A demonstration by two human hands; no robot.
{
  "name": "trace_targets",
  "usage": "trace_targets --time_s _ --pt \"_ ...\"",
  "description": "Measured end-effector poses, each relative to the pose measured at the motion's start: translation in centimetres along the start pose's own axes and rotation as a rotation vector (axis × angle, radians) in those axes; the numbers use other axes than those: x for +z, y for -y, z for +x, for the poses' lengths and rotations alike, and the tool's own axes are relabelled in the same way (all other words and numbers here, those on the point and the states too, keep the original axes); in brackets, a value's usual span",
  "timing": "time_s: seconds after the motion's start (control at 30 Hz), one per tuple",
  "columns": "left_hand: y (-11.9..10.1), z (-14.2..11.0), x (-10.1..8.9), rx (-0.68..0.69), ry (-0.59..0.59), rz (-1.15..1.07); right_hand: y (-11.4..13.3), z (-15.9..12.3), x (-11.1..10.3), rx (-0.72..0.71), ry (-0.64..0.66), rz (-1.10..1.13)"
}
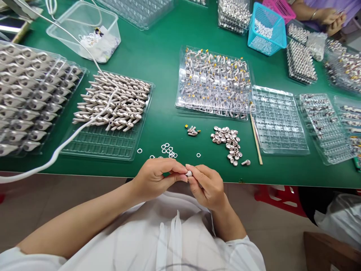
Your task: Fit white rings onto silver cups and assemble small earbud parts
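My left hand (155,176) and my right hand (208,185) meet at the table's front edge. Both pinch one small pale earbud part (188,173) between thumb and fingertips, which cover most of it. Just beyond my left hand lie several white rings (168,149), and a single ring (198,155) sits in front of my fingers. Round earbud caps (225,137) form a loose pile ahead of my right hand, with one stemmed earbud shell (246,162) beside them. A small cluster of earbud pieces (192,130) with yellow tabs rests farther back.
Earbud shells fill a tray (93,145) at left, crossed by a white cable (70,139). Behind it stands a clear tub (114,30). A tray with yellow-tabbed parts (180,98), a wooden stick (256,139) and a blue basket (267,47) lie ahead and right. Another person's hands (329,19) show at top right.
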State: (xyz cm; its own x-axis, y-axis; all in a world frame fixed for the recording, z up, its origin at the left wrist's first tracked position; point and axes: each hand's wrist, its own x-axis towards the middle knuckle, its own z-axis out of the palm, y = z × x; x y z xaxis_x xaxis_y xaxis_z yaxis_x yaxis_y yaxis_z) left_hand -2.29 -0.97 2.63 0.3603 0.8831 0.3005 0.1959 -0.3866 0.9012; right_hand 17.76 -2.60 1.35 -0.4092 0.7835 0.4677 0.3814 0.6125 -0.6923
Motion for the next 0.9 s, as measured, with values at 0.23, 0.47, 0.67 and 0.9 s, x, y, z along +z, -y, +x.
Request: trace_targets --time_s 0.23,0.47,0.67,0.9 --pt "0.1 0.2 0.4 0.107 -0.027 -0.002 -0.1 -0.2 0.2 -0.02 -0.051 -0.038" --pt "0.9 -0.1 0.6 0.23 0.02 0.01 0.1 -0.2 0.2 0.012 -0.035 -0.068" --pt "0.8 -0.4 0.9 0.362 -0.025 0.234 0.1 0.0 0.2 0.039 -0.022 -0.036" --pt "0.5 -0.6 1.3 0.375 -0.08 0.376 0.3 -0.1 0.4 0.067 0.002 -0.023"
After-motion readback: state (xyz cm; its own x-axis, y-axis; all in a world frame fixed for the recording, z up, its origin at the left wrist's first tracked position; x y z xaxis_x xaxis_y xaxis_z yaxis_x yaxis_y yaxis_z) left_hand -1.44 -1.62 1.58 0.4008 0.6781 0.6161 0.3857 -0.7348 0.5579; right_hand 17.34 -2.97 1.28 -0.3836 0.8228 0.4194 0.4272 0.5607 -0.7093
